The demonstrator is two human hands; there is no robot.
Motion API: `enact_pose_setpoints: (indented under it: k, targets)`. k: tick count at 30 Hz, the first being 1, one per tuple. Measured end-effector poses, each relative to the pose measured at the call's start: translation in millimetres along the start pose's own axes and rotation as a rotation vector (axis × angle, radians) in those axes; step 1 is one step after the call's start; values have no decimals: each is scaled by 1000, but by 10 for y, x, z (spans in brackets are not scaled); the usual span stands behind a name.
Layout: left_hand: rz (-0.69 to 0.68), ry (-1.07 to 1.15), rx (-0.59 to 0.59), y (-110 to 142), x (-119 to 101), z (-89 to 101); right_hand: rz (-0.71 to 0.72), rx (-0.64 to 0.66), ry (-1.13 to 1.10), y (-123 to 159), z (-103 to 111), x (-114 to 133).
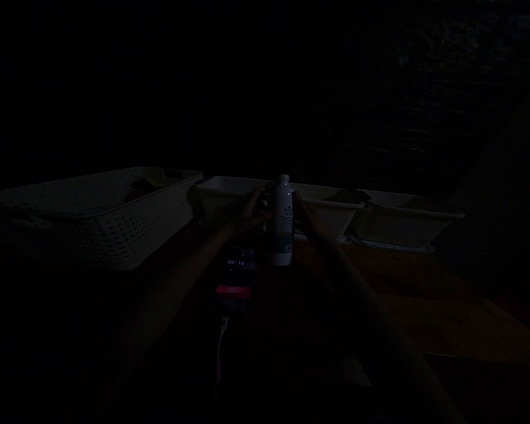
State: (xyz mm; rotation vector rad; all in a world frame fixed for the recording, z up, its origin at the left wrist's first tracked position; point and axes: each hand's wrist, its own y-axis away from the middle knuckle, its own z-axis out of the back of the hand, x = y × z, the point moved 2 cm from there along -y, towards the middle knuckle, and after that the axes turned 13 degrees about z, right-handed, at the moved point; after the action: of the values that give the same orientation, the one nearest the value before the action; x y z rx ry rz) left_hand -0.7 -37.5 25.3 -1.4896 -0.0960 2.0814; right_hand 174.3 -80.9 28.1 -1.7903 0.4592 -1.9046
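Note:
The scene is very dark. A white bottle (283, 203) with a green lower label and a white cap stands upright near the middle of the view. My left hand (254, 213) is at its left side, fingers curved toward it and partly lost in shadow. On the opposite side, my right hand (307, 219) presses its fingers against the bottle's upper part. Between them the two hands hold the bottle. Just left of the bottle's base lies a phone (236, 277) with a lit screen reading 00:16.
A large perforated white basket (163, 209) stands at left, with a yellowish item (152, 182) inside. Behind the hands is a white bin (335, 212), with another bin (401, 224) to its right. A cable (221, 338) runs from the phone across the wooden table (415, 294).

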Motion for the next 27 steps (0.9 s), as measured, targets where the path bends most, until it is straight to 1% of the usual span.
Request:
enact_pose_setpoints:
  k: [2, 6, 12, 15, 22, 24, 27]
  targets:
    - [2, 10, 18, 7, -10, -13, -5, 10, -36, -13, -2, -29]
    - [-14, 30, 19, 7, -13, -29, -35, 2, -79, -58, 4, -126]
    - [38, 22, 12, 16, -27, -24, -114, 51, -155, -87, -1, -217]
    - [41, 31, 9, 26, -47, -11, -140, 56, -150, -87, 7, -235]
    - [64, 28, 17, 11, -5, 7, -144, 43, -130, -99, 17, -274]
    - [55, 38, 35, 6, 6, 4, -132, 21, -119, -102, 23, -279]
    - [47, 51, 45, 11, 4, 5, -118, 23, -111, -100, 27, -275]
